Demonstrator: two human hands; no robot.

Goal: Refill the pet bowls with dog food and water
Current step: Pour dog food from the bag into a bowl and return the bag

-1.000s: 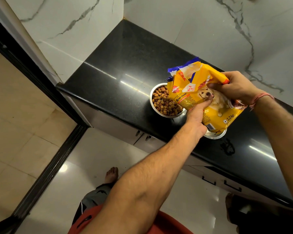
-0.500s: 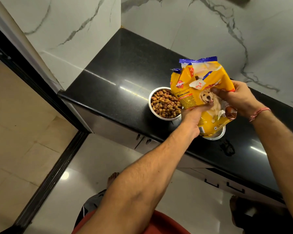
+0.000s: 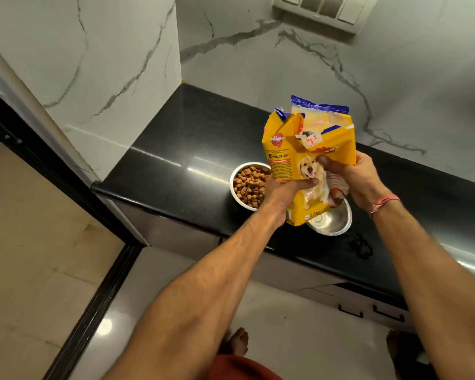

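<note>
A yellow dog food bag [image 3: 307,149] with a torn blue top stands upright in the air above the black counter [image 3: 176,165]. My left hand [image 3: 283,192] grips its lower left side and my right hand [image 3: 359,176] grips its right side, thumb on the front. Left of the bag sits a steel bowl [image 3: 235,193] heaped with brown kibble [image 3: 248,186]. Under the bag's bottom a second steel bowl [image 3: 332,223] shows a bare shiny inside, partly hidden by the bag.
The counter ends at a front edge close to both bowls, with drawers [image 3: 368,311] below. Marble walls close the back and left corner. A switch plate [image 3: 321,9] is high on the wall. My bare feet [image 3: 237,341] stand on the glossy floor.
The bag has been tipped from leaning over the kibble bowl to upright and lifted a little. Both hands kept their hold on it.
</note>
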